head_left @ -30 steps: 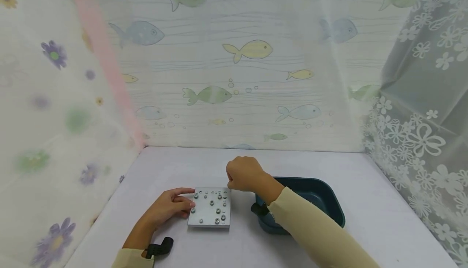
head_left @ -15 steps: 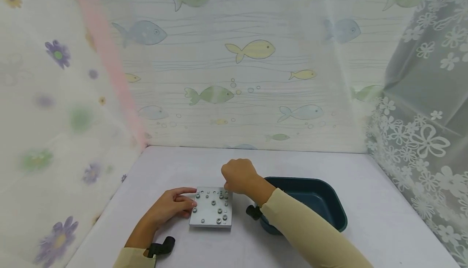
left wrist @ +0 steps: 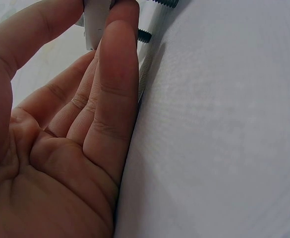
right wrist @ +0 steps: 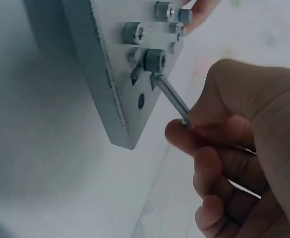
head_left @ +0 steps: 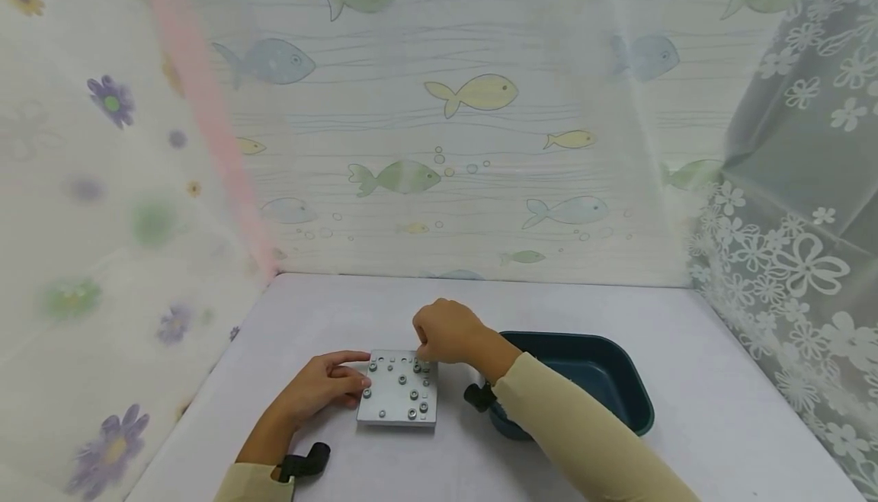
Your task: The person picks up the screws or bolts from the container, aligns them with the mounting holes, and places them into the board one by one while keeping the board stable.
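Note:
A silver metal plate (head_left: 389, 397), set with several socket-head bolts (head_left: 414, 394) of different sizes, lies on the white table. My left hand (head_left: 312, 394) holds its left edge; in the left wrist view, threaded bolt ends (left wrist: 145, 35) stick out under the plate. Over the plate's far right corner is my right hand (head_left: 449, 332). The right wrist view shows its thumb and index finger pinching a thin metal rod (right wrist: 172, 98). The rod slants to the plate face beside a larger bolt head (right wrist: 155, 60), near an uncovered round hole (right wrist: 141, 101). Its exact kind cannot be told.
A dark teal tray (head_left: 610, 376) stands right of the plate, partly under my right forearm. Black wrist mounts (head_left: 305, 462) sit on both wrists. Fish-patterned sheeting (head_left: 473, 235) hangs behind the table, with flowered sheeting at both sides.
My right hand has shifted slightly left and down, over the plate's far right corner. The left hand and plate keep their places relative to each other.

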Demonstrator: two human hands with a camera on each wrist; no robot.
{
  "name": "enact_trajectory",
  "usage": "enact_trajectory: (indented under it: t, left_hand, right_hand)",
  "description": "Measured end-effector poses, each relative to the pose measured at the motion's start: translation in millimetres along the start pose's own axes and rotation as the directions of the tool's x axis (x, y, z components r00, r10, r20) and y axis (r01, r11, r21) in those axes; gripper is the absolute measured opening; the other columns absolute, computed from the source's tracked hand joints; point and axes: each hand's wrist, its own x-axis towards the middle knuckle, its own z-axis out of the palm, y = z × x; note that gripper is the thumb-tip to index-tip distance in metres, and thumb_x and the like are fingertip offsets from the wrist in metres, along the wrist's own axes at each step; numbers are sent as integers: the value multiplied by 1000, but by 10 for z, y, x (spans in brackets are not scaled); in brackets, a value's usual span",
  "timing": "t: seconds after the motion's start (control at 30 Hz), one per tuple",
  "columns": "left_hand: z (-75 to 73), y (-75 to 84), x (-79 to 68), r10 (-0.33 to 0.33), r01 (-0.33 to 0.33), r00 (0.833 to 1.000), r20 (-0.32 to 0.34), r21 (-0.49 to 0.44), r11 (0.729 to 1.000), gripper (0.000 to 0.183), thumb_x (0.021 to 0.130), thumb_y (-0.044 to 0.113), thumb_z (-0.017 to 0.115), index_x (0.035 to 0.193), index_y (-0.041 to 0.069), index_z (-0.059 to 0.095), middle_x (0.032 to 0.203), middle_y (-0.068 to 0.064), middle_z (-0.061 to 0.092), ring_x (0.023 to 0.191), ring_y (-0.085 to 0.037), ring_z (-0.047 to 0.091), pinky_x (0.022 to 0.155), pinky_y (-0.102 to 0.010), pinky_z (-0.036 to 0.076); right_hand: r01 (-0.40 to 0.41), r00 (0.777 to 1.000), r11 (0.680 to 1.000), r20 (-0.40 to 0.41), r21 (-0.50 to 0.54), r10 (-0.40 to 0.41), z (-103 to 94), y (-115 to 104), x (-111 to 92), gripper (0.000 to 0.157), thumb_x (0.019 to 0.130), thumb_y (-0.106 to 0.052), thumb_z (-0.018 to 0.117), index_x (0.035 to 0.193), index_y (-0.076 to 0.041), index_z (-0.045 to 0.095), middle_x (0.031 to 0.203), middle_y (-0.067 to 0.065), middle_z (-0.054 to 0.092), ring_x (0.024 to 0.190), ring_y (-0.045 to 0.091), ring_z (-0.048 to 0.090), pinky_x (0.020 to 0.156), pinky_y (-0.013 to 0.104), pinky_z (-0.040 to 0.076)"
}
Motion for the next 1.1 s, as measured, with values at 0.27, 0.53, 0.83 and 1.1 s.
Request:
enact_trajectory:
  t: [0.27,0.53,0.83,1.1]
  left_hand:
    - [3,-22,10,11,-11,1000,-1,1,1000,69,88,28,84,147,7,56,105,-10,78,86,-22,72,74,-36,63]
    - [5,-12,3,-5,5,1000,-8,-5,1000,69,86,29,85,146,8,58,104,-9,78,86,-23,72,74,-34,63]
    - [12,-18,-18,-4,4,1000,-1,-5,1000,69,88,28,84,147,7,56,106,-10,78,85,-23,72,74,-35,63]
    - [-3,3,-19,9,-9,1000,16,-18,1000,69,87,27,84,147,6,56,105,-10,78,86,-22,73,74,-35,63]
  right_hand:
    - [90,996,949,-30,303,-85,35,165,-11,21,83,-26,80,69,-27,65,70,-11,62,68,9,55,55,25,46]
    - [96,995,953,-50,289,-85,-23,210,-85,22,82,-23,82,66,-28,67,67,-13,63,66,9,56,53,24,47]
    - [60,998,953,18,298,-68,-25,277,-73,21,85,-23,80,68,-28,68,67,-11,63,66,9,56,55,25,47]
    - [-133,991,944,35,301,128,-128,526,35,12,93,-17,71,82,-21,74,80,-5,67,71,16,59,63,30,51]
